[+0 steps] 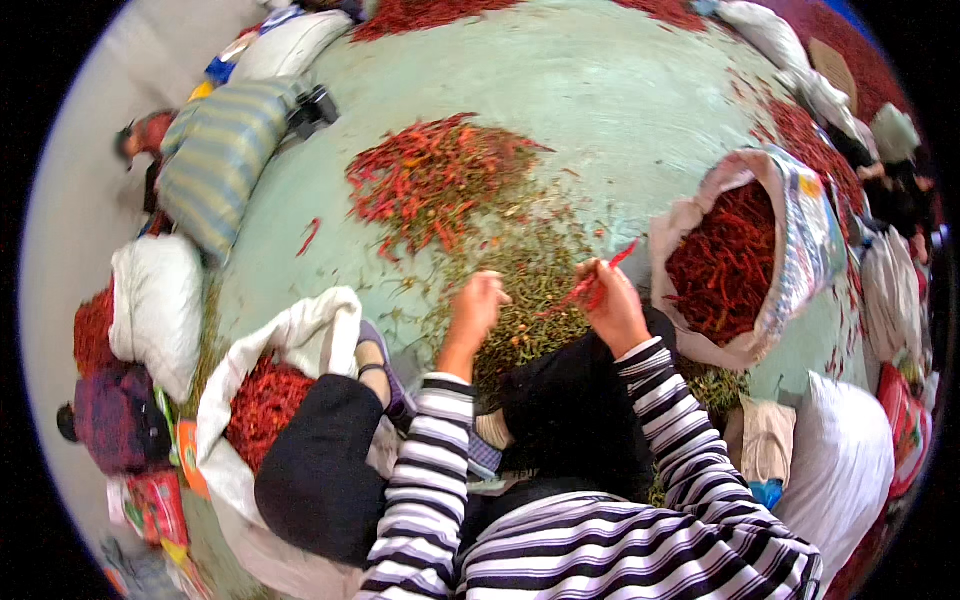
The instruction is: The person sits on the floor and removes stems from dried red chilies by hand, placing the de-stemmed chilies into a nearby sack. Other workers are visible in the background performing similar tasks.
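In my right hand (615, 304) I hold a few dried red chili peppers (624, 253), their tips sticking out on both sides of my fingers. My left hand (477, 307) is a short way to the left, fingers curled together; whether something small sits between them is too blurred to tell. Beneath both hands spreads a litter of green-brown chili stems (536, 300). Beyond it lies a heap of red chili peppers (439, 176), some with stems on. To my right an open woven sack (664, 240) holds red chilies, and another open white sack (225, 420) with chilies stands by my left leg.
One loose chili (308, 236) lies on the pale green floor (300, 270). Full sacks line the left, including a striped sack (225, 157) and a white sack (159, 307). A white sack (840, 450) stands at right. Other people, including a person in dark plaid (120, 420), sit nearby.
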The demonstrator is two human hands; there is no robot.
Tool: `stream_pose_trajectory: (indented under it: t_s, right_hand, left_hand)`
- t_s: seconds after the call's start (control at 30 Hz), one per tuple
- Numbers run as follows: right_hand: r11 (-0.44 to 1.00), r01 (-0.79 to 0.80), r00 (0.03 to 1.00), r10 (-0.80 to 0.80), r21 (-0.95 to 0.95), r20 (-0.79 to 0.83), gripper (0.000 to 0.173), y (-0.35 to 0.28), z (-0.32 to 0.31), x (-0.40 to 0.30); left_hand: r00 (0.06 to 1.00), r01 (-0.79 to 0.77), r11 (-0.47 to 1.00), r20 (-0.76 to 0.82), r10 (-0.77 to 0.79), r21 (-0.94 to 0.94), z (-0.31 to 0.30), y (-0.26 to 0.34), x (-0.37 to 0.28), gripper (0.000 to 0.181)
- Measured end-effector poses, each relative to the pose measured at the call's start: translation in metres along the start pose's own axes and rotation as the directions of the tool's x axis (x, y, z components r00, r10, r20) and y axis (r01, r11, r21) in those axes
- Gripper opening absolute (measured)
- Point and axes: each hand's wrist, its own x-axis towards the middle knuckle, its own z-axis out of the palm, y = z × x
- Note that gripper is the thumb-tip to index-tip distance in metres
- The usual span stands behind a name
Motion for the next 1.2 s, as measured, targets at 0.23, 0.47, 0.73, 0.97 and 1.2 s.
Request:
stream_pose_trajectory:
  t_s: [0.23, 0.47, 0.73, 0.97, 1.2]
  right_hand:
    - [0.995, -0.003, 1.000, 0.002, 0.097, 0.016, 0.017, 0.046, 0.016, 0.020]
    - [0.980, -0.046, 0.970, -0.002, 0.192, 0.245, 0.025, 0.067, 0.086, 0.050]
    - [0.914, -0.318, 0.884, 0.382, -0.253, 0.268, 0.028, 0.084, 0.092, 0.073]
    - [0.806, -0.407, 0.848, 0.508, -0.429, 0.149, 0.017, 0.109, 0.032, 0.116]
    - [0.830, -0.362, 0.820, 0.500, -0.425, 0.278, 0.016, 0.110, 0.032, 0.129]
  left_hand:
    - [0.970, -0.199, 0.967, 0.170, 0.172, 0.162, 0.052, 0.066, -0.014, 0.032]
    - [0.870, -0.439, 0.782, 0.425, 0.248, 0.442, -0.030, 0.090, 0.036, 0.032]
    - [0.881, -0.050, 0.255, 0.163, -0.443, 0.966, -0.323, 0.017, -0.095, 0.028]
    - [0.970, -0.115, 0.367, 0.185, -0.161, 0.923, -0.332, -0.015, -0.032, 0.020]
    - [0.958, -0.283, 0.539, 0.207, 0.198, 0.793, -0.249, -0.109, 0.155, 0.017]
